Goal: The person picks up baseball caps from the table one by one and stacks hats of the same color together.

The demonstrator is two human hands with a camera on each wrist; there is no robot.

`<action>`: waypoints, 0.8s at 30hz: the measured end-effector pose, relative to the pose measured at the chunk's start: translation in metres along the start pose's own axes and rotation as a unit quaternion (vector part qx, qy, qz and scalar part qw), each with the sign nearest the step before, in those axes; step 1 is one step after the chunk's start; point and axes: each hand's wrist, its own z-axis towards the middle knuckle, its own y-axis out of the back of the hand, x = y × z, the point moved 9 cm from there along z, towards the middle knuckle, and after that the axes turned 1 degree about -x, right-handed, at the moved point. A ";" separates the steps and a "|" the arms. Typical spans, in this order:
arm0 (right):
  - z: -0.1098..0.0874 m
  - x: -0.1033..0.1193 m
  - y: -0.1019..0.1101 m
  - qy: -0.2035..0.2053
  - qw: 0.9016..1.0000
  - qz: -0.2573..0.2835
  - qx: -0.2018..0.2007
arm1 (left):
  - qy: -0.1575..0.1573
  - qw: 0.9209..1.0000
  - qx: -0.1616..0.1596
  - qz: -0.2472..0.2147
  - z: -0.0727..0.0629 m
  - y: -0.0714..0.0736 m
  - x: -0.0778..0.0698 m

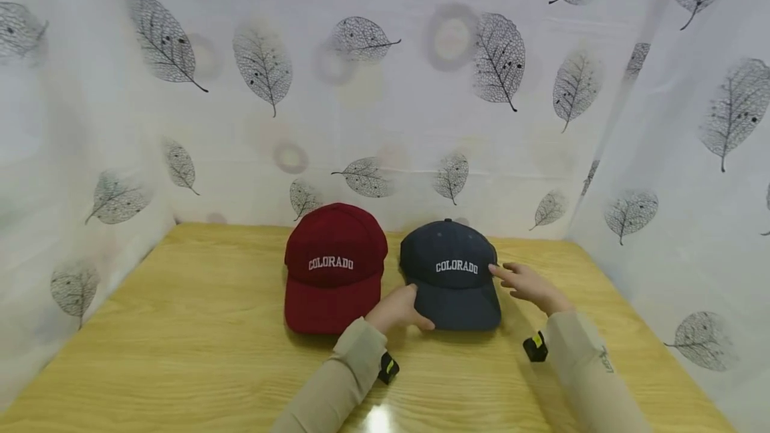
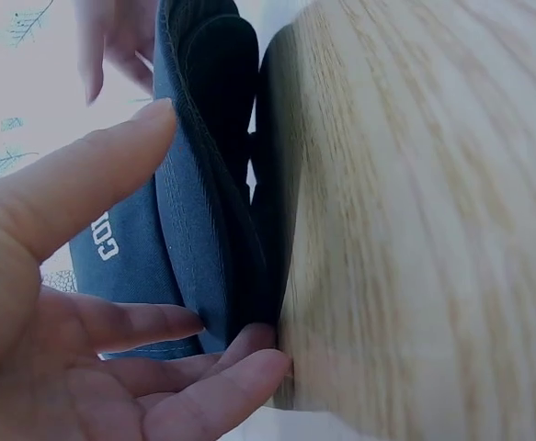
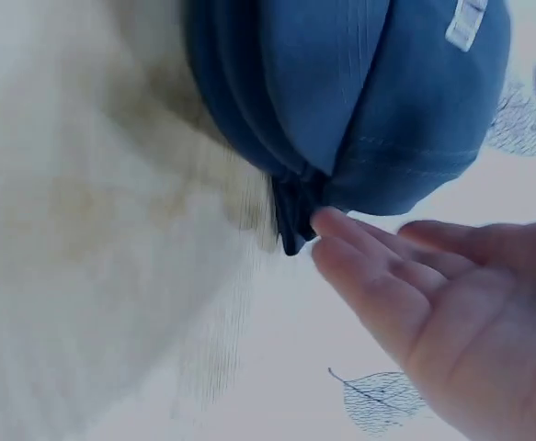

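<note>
A navy baseball cap with white COLORADO lettering sits on the wooden table, its brim toward me. My left hand is at the brim's left side. In the left wrist view, the thumb stands spread from the fingers, whose tips touch or nearly touch the brim near the tabletop. On the other side, my right hand reaches toward the cap with extended fingers. The right wrist view has those fingertips beside the cap's lower edge, and layered dark edges show there; contact is hard to tell.
A red baseball cap, also lettered COLORADO, sits left of the navy one, close to my left forearm. Leaf-patterned white cloth rises behind the wooden table and along both sides. Each wrist carries a small black device.
</note>
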 end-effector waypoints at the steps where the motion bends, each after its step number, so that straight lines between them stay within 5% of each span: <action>1: 0.005 0.000 0.004 -0.002 1.000 0.012 0.001 | 0.002 1.000 0.001 -0.002 0.000 0.000 0.000; 6: 0.024 -0.010 0.017 -0.017 0.998 0.059 0.002 | -0.007 1.000 0.012 0.005 0.004 -0.007 -0.009; 13: 0.025 -0.043 0.020 -0.059 0.988 0.145 0.002 | -0.022 0.999 0.033 0.024 0.008 -0.020 -0.023; 24: 0.017 -0.046 0.022 -0.067 0.987 0.142 0.019 | -0.013 0.999 0.043 -0.020 0.006 -0.020 -0.026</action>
